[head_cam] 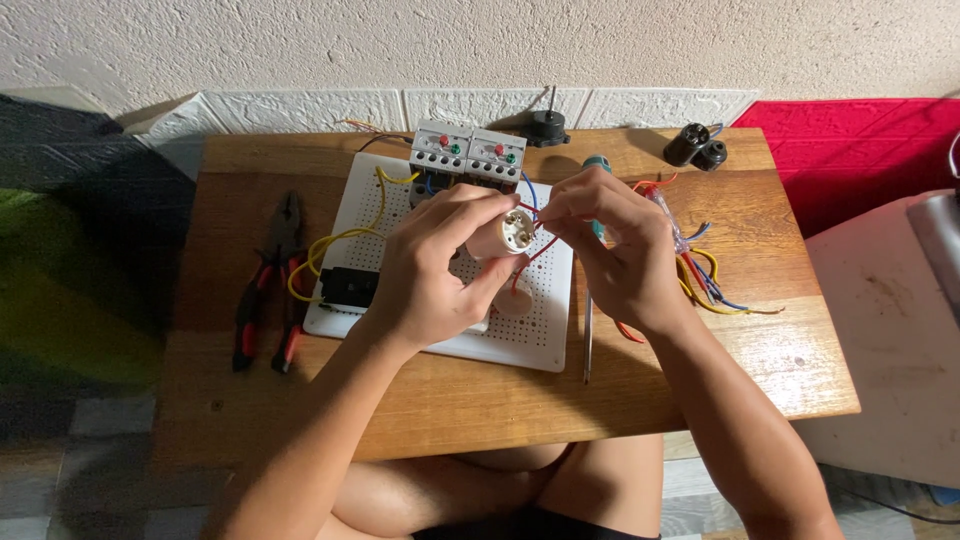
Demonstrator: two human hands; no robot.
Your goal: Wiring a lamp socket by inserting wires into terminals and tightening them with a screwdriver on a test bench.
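Left hand (425, 270) is wrapped around a small cream-white lamp socket (508, 235), fingers and thumb clamped on its round body, holding it up above the white perforated board (535, 335). The socket's long axis lies nearly level, and its open end with the metal terminals faces right, toward the other hand. Right hand (615, 250) has its fingertips pinched together on a thin red wire (540, 250) right at the socket's open end; the wire drops in a loop down toward the board. A screwdriver with a teal handle (597, 165) passes behind this hand, its slim metal shaft (588, 340) pointing toward the near edge of the wooden table (480, 410); whether the hand grips it cannot be told.

At the far edge of the board stand two grey switch units (467, 155), each a boxy block with small red and green round buttons on its face. A black block (348, 288) sits at the board's left side, with yellow wires (335, 245) curling beside it. Red-handled pliers (268, 290) lie on the table to the left, lengthwise toward the wall. A bundle of coloured wires (705, 275) lies to the right, and two black sockets (697, 147) rest near the far right corner. A red mat (860, 150) lies beyond.
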